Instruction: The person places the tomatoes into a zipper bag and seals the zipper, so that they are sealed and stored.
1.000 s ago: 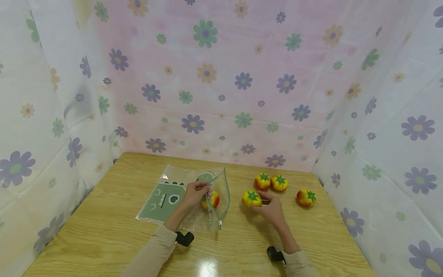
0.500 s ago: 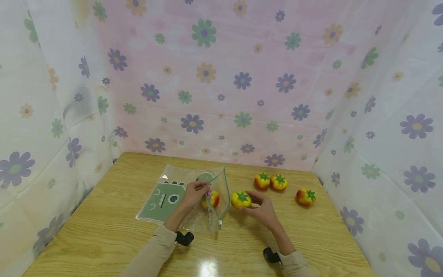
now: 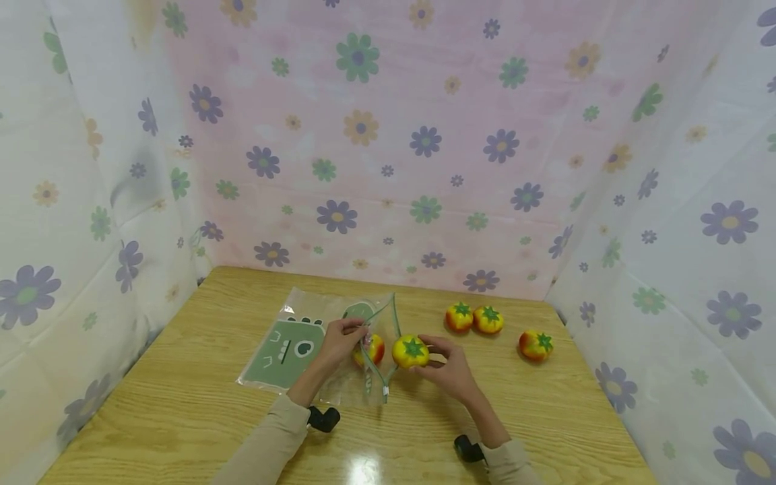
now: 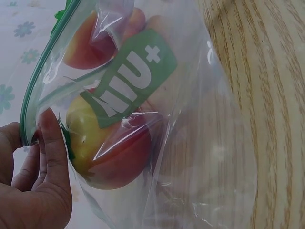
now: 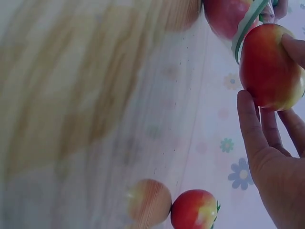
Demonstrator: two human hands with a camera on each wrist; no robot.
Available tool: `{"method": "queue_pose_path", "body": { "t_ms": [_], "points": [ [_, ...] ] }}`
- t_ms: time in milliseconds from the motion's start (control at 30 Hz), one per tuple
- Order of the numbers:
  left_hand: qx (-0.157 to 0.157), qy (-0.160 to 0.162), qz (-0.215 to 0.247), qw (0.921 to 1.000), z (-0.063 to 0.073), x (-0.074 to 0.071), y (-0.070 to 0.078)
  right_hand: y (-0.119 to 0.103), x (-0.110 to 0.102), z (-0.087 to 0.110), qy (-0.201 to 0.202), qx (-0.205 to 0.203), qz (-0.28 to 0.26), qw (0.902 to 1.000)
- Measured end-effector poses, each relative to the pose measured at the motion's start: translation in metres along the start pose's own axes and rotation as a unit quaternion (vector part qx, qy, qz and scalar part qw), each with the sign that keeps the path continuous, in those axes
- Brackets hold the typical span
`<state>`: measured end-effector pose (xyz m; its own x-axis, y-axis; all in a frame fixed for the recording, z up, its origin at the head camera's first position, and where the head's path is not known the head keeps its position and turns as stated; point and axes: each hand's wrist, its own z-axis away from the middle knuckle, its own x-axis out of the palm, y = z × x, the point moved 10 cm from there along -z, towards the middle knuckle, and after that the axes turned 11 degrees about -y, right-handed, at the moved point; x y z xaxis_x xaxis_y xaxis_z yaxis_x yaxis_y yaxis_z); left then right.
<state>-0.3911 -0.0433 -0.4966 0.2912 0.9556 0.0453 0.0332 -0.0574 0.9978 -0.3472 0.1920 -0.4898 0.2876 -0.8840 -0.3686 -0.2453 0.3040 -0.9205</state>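
Note:
A clear slider zip bag (image 3: 281,364) with a green cartoon print lies on the wooden table, its green-edged mouth facing right. My left hand (image 3: 339,343) pinches the upper layer at the mouth and lifts it, so the mouth gapes. One red-and-yellow toy tomato (image 4: 109,152) with a green calyx sits inside, behind the clear film. My right hand (image 3: 450,370) grips a second toy tomato (image 3: 410,351) between thumb and fingers, right at the mouth. In the right wrist view this held tomato (image 5: 268,69) overlaps the green zip strip (image 5: 248,26).
Two toy tomatoes (image 3: 459,317) stand side by side toward the back right of the table (image 3: 242,444). Another toy tomato (image 3: 536,345) sits farther right. Flowered cloth (image 3: 388,202) encloses the table at the back and both sides.
My right hand has carried its toy tomato leftward, from right of the bag up to the mouth. My left hand and the bag have stayed in place.

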Motion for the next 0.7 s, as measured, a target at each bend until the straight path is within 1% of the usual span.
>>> {"method": "queue_pose_path", "body": {
  "t_ms": [200,433,567,700],
  "points": [
    [-0.004,0.001,0.006,1.0,0.002,0.002,0.001,-0.004,0.01,-0.003,-0.015,-0.001,-0.007,0.9999],
    [0.001,0.007,-0.027,0.9996,0.0,0.002,-0.001,-0.003,0.017,-0.008,-0.024,0.009,0.018,0.9995],
    [0.004,0.005,-0.03,0.9995,-0.001,0.003,-0.003,-0.006,0.019,-0.01,-0.021,0.0,0.015,0.9997],
    [0.0,0.001,-0.019,0.9998,-0.004,0.003,-0.005,-0.009,0.022,-0.013,-0.026,-0.012,0.015,0.9995]
  ]
}}
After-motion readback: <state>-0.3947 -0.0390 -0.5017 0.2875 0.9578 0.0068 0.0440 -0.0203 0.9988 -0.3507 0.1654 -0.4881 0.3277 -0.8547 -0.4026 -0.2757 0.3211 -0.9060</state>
